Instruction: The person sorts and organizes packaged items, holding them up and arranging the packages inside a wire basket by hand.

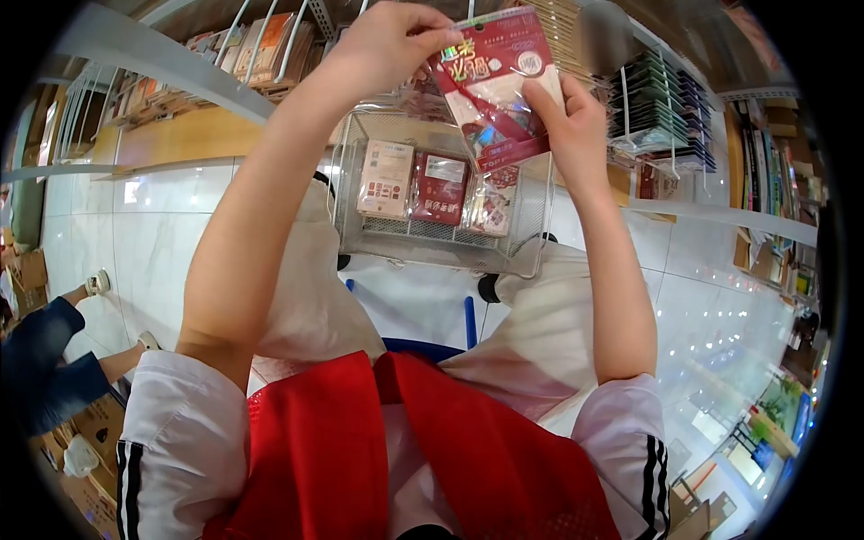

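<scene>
A red-and-white plastic packet (490, 67) with yellow lettering and a hang hole is held up over a wire mesh basket (378, 238). My left hand (400, 40) pinches its upper left corner. My right hand (574, 121) grips its right side, with the thumb lying across the front and the other fingers behind. In the basket below, similar packets stand in rows: a pale printed packet (387, 178), a dark red packet (439, 187) and a flower-patterned packet (491, 202).
Wire shelves with upright packets (265, 49) run along the upper left. Green and dark packets (648, 99) hang on a rack to the right, near a shelf of books (765, 171). A blue stool (427, 346) is beneath me. Another person's legs (54, 360) show at left, near cardboard boxes (94, 432).
</scene>
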`<state>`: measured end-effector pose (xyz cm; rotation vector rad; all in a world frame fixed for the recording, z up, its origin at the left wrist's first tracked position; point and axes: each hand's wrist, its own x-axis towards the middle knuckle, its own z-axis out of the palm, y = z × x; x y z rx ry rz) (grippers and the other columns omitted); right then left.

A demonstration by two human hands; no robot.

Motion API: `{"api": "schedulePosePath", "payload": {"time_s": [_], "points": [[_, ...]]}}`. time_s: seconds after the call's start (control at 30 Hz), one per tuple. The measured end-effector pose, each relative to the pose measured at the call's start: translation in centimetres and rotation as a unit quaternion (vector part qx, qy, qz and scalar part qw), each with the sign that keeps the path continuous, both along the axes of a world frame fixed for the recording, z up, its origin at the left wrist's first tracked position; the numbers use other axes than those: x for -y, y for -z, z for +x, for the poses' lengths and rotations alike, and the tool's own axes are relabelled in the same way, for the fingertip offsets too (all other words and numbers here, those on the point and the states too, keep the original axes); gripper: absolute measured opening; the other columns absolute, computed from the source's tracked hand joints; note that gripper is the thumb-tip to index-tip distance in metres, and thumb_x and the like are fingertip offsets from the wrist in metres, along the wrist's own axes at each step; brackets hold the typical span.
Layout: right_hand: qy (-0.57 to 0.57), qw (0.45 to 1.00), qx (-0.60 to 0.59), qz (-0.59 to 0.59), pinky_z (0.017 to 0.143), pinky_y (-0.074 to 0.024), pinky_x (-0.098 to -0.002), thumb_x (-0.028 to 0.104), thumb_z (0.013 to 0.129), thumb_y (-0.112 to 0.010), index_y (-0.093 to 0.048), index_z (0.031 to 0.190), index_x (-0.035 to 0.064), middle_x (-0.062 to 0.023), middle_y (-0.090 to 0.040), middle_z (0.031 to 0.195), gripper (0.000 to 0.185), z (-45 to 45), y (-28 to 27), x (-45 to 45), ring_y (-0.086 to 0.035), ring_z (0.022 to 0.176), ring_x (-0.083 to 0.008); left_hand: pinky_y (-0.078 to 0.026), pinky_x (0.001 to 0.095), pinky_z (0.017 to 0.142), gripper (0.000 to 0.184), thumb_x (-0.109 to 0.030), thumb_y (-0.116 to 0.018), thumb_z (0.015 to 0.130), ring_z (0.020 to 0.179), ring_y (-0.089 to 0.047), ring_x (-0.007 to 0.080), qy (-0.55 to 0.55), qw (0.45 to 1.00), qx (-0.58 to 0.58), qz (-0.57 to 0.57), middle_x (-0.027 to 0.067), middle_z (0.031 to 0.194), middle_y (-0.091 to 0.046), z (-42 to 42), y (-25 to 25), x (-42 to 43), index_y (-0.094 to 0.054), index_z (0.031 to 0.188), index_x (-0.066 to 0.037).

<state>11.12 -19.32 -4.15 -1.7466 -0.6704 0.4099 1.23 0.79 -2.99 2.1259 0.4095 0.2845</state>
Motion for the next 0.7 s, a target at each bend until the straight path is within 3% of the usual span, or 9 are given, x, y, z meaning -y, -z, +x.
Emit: {"api": "schedulePosePath", "payload": {"time_s": [0.07, 0.1, 0.2, 0.23, 0.33, 0.47, 0.5, 0.6, 0.7], "points": [[-0.068, 0.991, -0.111, -0.002, 0.051, -0.0411, -0.0202, 0.021, 0.084, -0.064, -0.062, 0.097, -0.0006, -0.0006, -0.061, 0.070, 0.025, -0.3, -0.3, 0.8, -0.051, 0.058, -0.0034, -0.046, 0.0217, 0.059, 0.027, -0.024, -0.060, 0.087, 0.065, -0.056, 0.0057, -0.034, 0.997, 0.026, -0.061, 0.0016, 0.074, -0.063, -0.2, -0.2, -0.3, -0.063, 0.099, 0.000], [-0.102, 0.981, -0.167, -0.003, 0.049, -0.0416, -0.0204, 0.020, 0.084, -0.063, -0.061, 0.099, -0.0008, -0.0010, -0.060, 0.069, 0.025, -0.3, -0.4, 1.3, -0.052, 0.058, -0.0036, -0.047, 0.0259, 0.061, 0.029, -0.029, -0.060, 0.086, 0.066, -0.060, 0.0113, -0.056, 0.995, 0.006, -0.085, 0.0047, 0.075, -0.065, -0.2, -0.6, 0.0, -0.065, 0.098, -0.003], [-0.293, 0.907, -0.220, -0.208, 0.043, -0.0425, -0.0217, 0.018, 0.086, -0.060, -0.060, 0.098, -0.0007, -0.0012, -0.059, 0.069, 0.022, 0.2, -2.2, 3.2, -0.052, 0.052, -0.0056, -0.049, 0.0367, 0.062, 0.022, -0.025, -0.062, 0.082, 0.066, -0.063, 0.0286, -0.090, 0.996, -0.011, 0.018, 0.0151, 0.072, -0.065, -0.9, -5.3, 0.1, -0.066, 0.081, -0.003], [-0.356, 0.851, -0.241, -0.300, 0.039, -0.0411, -0.0223, 0.017, 0.087, -0.058, -0.058, 0.097, -0.0006, -0.0003, -0.057, 0.071, 0.021, 0.5, -2.2, 3.7, -0.050, 0.048, -0.0065, -0.048, 0.0349, 0.058, 0.024, -0.026, -0.065, 0.080, 0.060, -0.062, 0.0264, -0.108, 0.986, 0.059, 0.111, 0.0141, 0.069, -0.064, -0.6, -3.8, -0.6, -0.067, 0.080, -0.002], [-0.400, 0.787, -0.209, -0.421, 0.038, -0.0422, -0.0219, 0.016, 0.088, -0.056, -0.057, 0.101, 0.0016, -0.0016, -0.059, 0.071, 0.019, 0.1, 1.1, 4.4, -0.052, 0.047, -0.0064, -0.049, 0.0349, 0.059, 0.023, -0.026, -0.065, 0.080, 0.062, -0.063, 0.0261, -0.121, 0.970, 0.087, 0.194, 0.0134, 0.070, -0.065, -0.9, -3.6, -0.9, -0.067, 0.081, -0.002], [-0.369, 0.814, -0.275, -0.355, 0.041, -0.0429, -0.0189, 0.010, 0.088, -0.052, -0.053, 0.109, 0.0027, -0.0035, -0.061, 0.081, 0.022, -0.5, 3.8, 3.9, -0.058, 0.056, -0.0085, -0.050, 0.0396, 0.064, 0.026, -0.029, -0.061, 0.082, 0.069, -0.063, 0.0315, -0.080, 0.975, 0.019, 0.206, 0.0154, 0.073, -0.065, -1.9, -4.7, 0.1, -0.067, 0.083, -0.004], [-0.369, 0.817, -0.273, -0.348, 0.044, -0.0444, -0.0196, 0.008, 0.088, -0.053, -0.050, 0.114, 0.0026, -0.0035, -0.061, 0.083, 0.027, -0.7, 3.7, 3.7, -0.058, 0.058, -0.0095, -0.047, 0.0316, 0.063, 0.031, -0.035, -0.059, 0.086, 0.067, -0.061, 0.0204, -0.052, 0.966, 0.028, 0.253, 0.0090, 0.075, -0.065, -2.0, -1.7, 0.9, -0.066, 0.095, -0.007], [-0.396, 0.820, -0.280, -0.305, 0.047, -0.0463, -0.0222, 0.006, 0.086, -0.053, -0.048, 0.118, 0.0023, -0.0037, -0.061, 0.082, 0.032, -1.1, 3.1, 3.5, -0.059, 0.059, -0.0100, -0.047, 0.0364, 0.066, 0.032, -0.039, -0.057, 0.086, 0.069, -0.061, 0.0274, -0.039, 0.970, -0.009, 0.239, 0.0121, 0.075, -0.064, -1.8, 0.0, 0.4, -0.066, 0.094, -0.009], [-0.412, 0.795, -0.285, -0.341, 0.049, -0.0470, -0.0234, 0.004, 0.085, -0.053, -0.047, 0.120, 0.0014, -0.0048, -0.062, 0.083, 0.036, -0.5, 4.0, 3.0, -0.060, 0.060, -0.0104, -0.047, 0.0368, 0.066, 0.033, -0.039, -0.056, 0.086, 0.069, -0.061, 0.0278, -0.042, 0.969, -0.019, 0.242, 0.0122, 0.074, -0.064, -2.0, -0.2, 0.5, -0.065, 0.093, -0.008]]}}
